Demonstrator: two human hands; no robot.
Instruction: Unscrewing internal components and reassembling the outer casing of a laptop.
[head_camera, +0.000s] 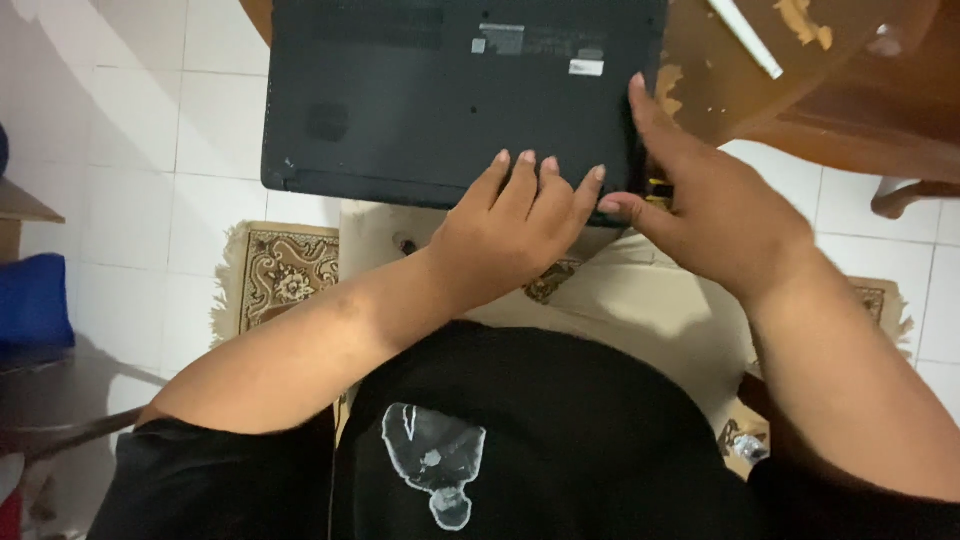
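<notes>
A black laptop (420, 95) lies upside down, its base panel facing up, on a worn round wooden table (730, 75). My left hand (515, 225) rests flat on the laptop's near edge with its fingers spread over the panel. At the laptop's near right corner is my right hand (700, 195), fingers pressed along the right side edge and thumb under the corner. Something small and yellow (657, 190) shows between the right thumb and the edge. Whether the right hand grips it, I cannot tell.
A white strip (745, 35) lies on the table beyond the laptop. A patterned beige rug (285, 270) covers white floor tiles below. A blue object (30, 300) and dark furniture stand at the left. Wooden furniture (880, 110) is at the right.
</notes>
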